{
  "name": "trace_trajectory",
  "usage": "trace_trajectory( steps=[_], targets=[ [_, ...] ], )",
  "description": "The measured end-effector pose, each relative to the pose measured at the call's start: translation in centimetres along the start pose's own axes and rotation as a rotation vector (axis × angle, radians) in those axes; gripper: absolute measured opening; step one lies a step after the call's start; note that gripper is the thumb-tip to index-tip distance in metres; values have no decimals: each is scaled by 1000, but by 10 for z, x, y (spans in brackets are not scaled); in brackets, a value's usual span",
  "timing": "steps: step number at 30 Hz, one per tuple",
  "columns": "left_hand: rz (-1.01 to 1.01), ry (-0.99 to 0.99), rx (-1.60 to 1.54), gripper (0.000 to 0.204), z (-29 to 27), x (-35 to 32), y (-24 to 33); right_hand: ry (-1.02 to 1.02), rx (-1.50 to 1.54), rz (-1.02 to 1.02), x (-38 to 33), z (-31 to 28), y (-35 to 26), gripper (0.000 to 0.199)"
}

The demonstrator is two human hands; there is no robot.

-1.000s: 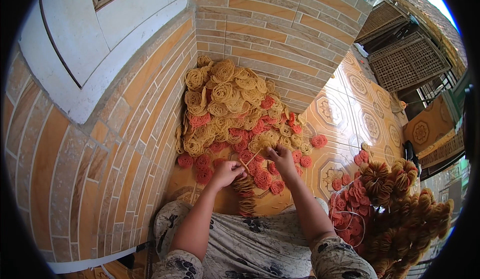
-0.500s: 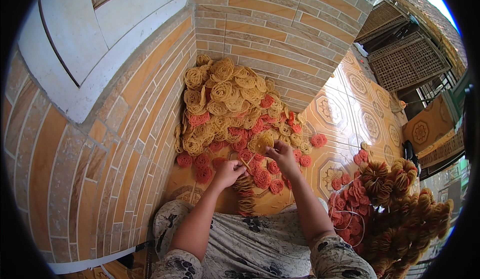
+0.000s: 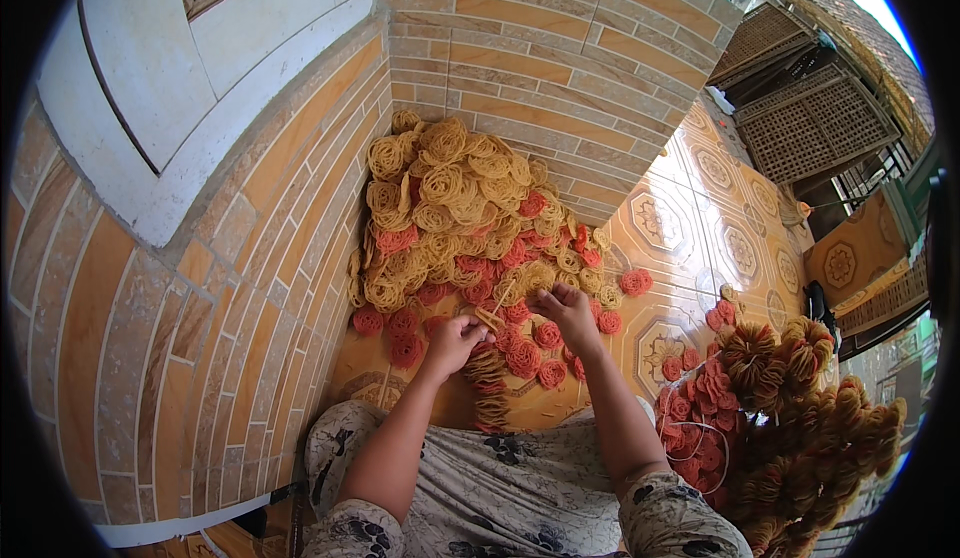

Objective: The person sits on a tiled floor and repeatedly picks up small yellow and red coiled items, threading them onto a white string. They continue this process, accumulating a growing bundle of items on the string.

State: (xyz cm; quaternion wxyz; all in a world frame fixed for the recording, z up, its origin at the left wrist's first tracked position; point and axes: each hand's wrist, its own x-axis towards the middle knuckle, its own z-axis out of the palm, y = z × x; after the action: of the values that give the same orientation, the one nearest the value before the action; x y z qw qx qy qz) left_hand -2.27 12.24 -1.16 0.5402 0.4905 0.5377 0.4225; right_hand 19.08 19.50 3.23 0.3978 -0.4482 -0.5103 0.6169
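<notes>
My left hand (image 3: 457, 346) is closed in a pinch, with a yellow lacy disc (image 3: 487, 318) edge-on at its fingertips. A thin pale strand (image 3: 503, 296) rises from that disc; whether it is string or a stick I cannot tell. Below the hand hangs a row of threaded discs (image 3: 487, 388), yellowish brown with some red. My right hand (image 3: 568, 316) is just to the right, fingers curled together; what they hold, if anything, is hidden. Beyond both hands lies a heap of yellow lacy discs (image 3: 445, 183), mixed with red lacy discs (image 3: 522, 356) nearer me.
Brick-patterned walls (image 3: 540, 48) meet behind the heap. At right, bunches of threaded discs (image 3: 800, 448) stand beside a pile of red discs (image 3: 700, 408) with a white cord (image 3: 728, 448). Patterned floor tiles (image 3: 665, 228) run back toward woven racks (image 3: 820, 123).
The yellow disc that was at my right fingertips is no longer seen there. A disc now shows edge-on at my left fingertips, and my right fingers have curled in.
</notes>
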Motion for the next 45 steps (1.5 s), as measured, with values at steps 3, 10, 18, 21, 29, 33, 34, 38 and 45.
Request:
trace_trajectory(
  steps=[3,10,18,21,29,33,34,38,45],
  targets=[
    [-13,-55,119,17,1,-3,8,18,-37,49,-1,-1,2,24],
    [-42,-71,90,18,2,-4,15,-30,-126,45,4,5,6,24],
    [-29,-10,-121,17,3,3,-8,-128,-758,-255,7,5,17,21],
    [-20,69,-77,16,-2,8,-19,11,-1033,-525,23,11,29,23],
    [-19,37,63,18,-5,8,-17,166,-960,-247,35,10,33,20],
    [-74,-2,85,18,-4,5,-9,155,-591,-11,30,13,16,28],
    [-88,-7,61,19,-4,5,-8,154,-598,-24,27,15,13,30],
    [-77,6,28,20,-4,5,-10,63,-776,-521,21,15,9,33],
    [25,70,41,22,-3,9,-22,165,-755,-278,54,0,39,21]
  ],
)
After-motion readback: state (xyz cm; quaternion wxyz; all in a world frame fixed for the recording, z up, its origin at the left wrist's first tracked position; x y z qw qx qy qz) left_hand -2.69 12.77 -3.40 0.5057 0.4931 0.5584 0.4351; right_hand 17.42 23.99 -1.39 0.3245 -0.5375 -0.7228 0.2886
